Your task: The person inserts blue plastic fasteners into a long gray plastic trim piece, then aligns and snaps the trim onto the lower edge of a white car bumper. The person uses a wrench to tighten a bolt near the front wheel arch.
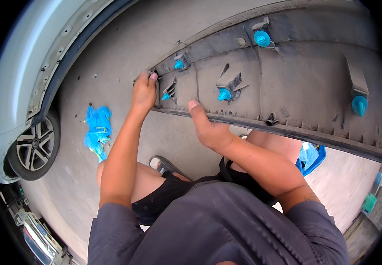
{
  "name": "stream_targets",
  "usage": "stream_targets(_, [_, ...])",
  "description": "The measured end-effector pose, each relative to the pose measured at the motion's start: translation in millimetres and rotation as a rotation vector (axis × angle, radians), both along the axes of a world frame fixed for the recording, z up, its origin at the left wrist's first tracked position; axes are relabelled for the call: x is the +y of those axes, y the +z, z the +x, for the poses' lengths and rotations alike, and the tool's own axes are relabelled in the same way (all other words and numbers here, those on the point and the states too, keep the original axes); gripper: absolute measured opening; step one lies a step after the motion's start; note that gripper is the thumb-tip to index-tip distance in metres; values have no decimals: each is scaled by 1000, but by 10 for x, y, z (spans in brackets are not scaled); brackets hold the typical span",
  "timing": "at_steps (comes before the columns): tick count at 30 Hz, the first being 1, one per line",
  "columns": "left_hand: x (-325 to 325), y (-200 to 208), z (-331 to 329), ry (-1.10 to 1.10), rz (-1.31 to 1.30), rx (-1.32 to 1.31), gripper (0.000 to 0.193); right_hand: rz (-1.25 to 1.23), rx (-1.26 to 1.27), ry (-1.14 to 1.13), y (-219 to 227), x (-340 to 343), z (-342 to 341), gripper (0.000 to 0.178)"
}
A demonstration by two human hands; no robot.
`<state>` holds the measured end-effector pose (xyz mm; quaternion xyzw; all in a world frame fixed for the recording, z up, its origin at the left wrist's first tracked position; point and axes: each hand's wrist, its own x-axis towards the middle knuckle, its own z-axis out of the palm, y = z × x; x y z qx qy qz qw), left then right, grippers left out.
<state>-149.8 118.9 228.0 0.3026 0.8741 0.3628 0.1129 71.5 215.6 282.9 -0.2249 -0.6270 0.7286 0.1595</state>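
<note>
A long, dusty, dark plastic car trim panel (297, 79) stretches from the middle of the view to the far right, its inner side facing me. Several bright blue push-in clips (224, 94) sit in brackets on that side. My left hand (145, 92) is closed around the panel's left end, near two of the smaller-looking clips. Along the lower edge, my right hand (209, 129) grips the panel with its thumb on the inner face; its fingers are hidden behind. Near the right end a larger-looking blue clip (359, 105) points outward.
A pale car body (18, 97) curves along the left, with a wheel (35, 143) below. Crumpled blue plastic (98, 128) lies on the concrete floor. Right of my legs stands a blue bin (319, 159) holding plastic film. Car parts (40, 238) lie at the lower left.
</note>
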Motion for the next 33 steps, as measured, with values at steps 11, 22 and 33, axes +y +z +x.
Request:
stream_targets(11, [96,-172,94,15,11,184,32,110,3,-144,12,-24,46,20])
stream_targets(22, [-242,381,-236,205,442,-1085,26,-271,68,-517,174,311,-280,25])
stream_targets(33, [-579,664,-328,157,55,-491,20,-390,283,-495,251,524,-121,31])
